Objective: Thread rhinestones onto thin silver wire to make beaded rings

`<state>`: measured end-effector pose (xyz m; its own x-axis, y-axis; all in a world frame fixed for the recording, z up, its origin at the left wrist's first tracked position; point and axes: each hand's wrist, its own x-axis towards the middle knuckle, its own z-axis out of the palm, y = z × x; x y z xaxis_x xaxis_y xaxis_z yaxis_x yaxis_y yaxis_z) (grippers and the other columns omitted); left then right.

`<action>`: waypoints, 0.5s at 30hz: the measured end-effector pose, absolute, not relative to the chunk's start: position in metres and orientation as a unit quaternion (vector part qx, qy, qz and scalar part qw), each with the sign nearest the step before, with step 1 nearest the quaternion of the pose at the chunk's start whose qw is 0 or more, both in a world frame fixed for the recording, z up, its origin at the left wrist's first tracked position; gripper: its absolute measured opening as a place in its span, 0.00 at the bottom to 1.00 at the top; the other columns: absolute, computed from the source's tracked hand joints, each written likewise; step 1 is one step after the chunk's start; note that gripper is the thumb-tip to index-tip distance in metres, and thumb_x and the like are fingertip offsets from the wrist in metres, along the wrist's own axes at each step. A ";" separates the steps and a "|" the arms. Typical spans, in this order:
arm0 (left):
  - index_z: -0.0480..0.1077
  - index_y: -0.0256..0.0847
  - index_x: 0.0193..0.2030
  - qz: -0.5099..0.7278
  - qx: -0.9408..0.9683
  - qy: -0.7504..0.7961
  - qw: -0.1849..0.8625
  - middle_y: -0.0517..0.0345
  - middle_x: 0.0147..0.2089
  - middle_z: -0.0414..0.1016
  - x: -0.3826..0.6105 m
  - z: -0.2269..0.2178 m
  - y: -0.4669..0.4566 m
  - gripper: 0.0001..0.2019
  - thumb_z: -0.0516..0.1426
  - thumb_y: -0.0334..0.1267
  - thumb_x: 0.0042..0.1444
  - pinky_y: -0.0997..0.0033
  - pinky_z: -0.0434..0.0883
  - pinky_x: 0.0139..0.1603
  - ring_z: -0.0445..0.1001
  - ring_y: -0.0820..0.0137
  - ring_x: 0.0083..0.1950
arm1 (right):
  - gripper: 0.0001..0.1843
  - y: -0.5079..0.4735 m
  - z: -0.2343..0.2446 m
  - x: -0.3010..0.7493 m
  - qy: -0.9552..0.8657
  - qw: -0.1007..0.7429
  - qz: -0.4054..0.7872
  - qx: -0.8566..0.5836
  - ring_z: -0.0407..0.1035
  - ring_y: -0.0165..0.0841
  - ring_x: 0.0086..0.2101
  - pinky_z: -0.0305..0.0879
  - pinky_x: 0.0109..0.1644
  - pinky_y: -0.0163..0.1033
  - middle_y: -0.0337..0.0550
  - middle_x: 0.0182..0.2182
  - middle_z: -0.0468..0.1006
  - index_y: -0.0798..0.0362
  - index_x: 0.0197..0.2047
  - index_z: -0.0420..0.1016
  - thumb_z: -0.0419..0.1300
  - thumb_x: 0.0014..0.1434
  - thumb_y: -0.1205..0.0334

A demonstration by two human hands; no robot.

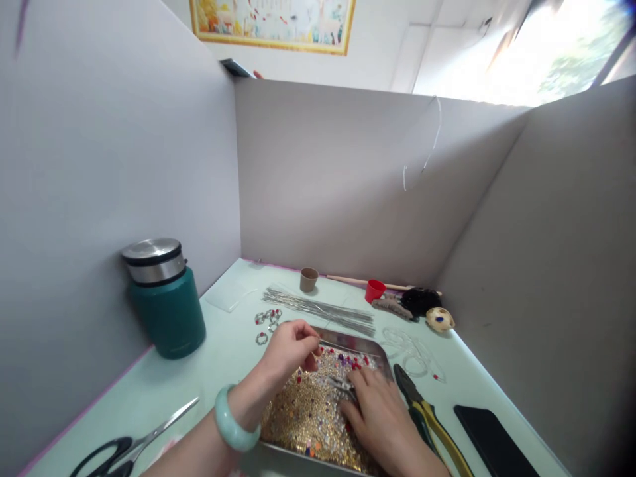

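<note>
At the lower left of the frame lie scissors (pixel 144 438), their tip near the forearm that wears a pale green bracelet (pixel 229 424); a backward sweep of that arm could catch the point. At the lower right lie a dark phone (pixel 491 440) and big pliers (pixel 427 411) with yellow and green handles, close by the right forearm; a careless elbow could shove the pliers against the phone. In the lower middle sits a metal tray (pixel 358 342) of gold, red and purple beads (pixel 298 411); the right hand (pixel 375 407) is above it, closed around a small metal tool (pixel 342 384); the left hand (pixel 295 344) hangs over the tray's far left part, thumb and finger pinched, though one cannot tell what lies between them. Anything that small could drop and be lost among the beads if the pinch slackens; a wrist leaning on the rim could tip the tray and spill them.

Farther off, left of centre, stands a green flask (pixel 169 315); beaded rings (pixel 262 338) lie behind the left hand, with a bundle of wires (pixel 322 310) beyond; clear cord (pixel 412 364) loops at right, likely to snag a passing sleeve or tool; a brown cup (pixel 309 280) and a red cup (pixel 375 291) stand behind.
</note>
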<state>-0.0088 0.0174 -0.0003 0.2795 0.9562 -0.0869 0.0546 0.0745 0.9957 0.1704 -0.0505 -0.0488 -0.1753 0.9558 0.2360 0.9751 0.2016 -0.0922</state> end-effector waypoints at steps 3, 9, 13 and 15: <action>0.64 0.36 0.27 0.404 0.537 0.434 0.600 0.58 0.23 0.71 -0.009 0.001 0.016 0.02 0.54 0.32 0.46 0.75 0.65 0.21 0.69 0.75 0.19 | 0.11 -0.051 -0.049 0.168 -0.768 0.139 -0.018 -0.625 0.69 0.45 0.41 0.62 0.42 0.47 0.46 0.39 0.76 0.49 0.40 0.74 0.61 0.51 0.62; 0.64 0.36 0.28 0.398 0.512 0.396 0.650 0.59 0.23 0.72 -0.004 0.000 0.012 0.03 0.55 0.32 0.45 0.76 0.62 0.19 0.68 0.76 0.18 | 0.15 -0.042 -0.047 0.169 -0.786 0.326 0.029 -0.524 0.70 0.38 0.42 0.66 0.45 0.41 0.46 0.42 0.76 0.48 0.49 0.70 0.54 0.59 0.61; 0.65 0.35 0.28 0.361 0.525 0.381 0.671 0.57 0.23 0.73 0.002 -0.008 0.009 0.05 0.55 0.32 0.42 0.79 0.58 0.17 0.69 0.75 0.17 | 0.14 -0.039 -0.043 0.165 -0.751 0.476 0.119 -0.442 0.72 0.33 0.36 0.68 0.40 0.33 0.45 0.37 0.77 0.49 0.43 0.73 0.48 0.63 0.59; 0.64 0.36 0.28 0.341 0.525 0.355 0.694 0.58 0.23 0.73 0.004 -0.011 0.008 0.06 0.57 0.33 0.41 0.77 0.62 0.18 0.68 0.75 0.16 | 0.15 -0.040 -0.042 0.163 -0.708 0.516 0.158 -0.455 0.71 0.32 0.27 0.67 0.32 0.31 0.43 0.29 0.77 0.50 0.36 0.75 0.49 0.62 0.54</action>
<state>0.0038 0.0082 -0.0109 0.5152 0.8466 -0.1339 -0.1007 0.2149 0.9714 0.1629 -0.0401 -0.0422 -0.0536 0.8085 0.5861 0.4818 0.5350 -0.6940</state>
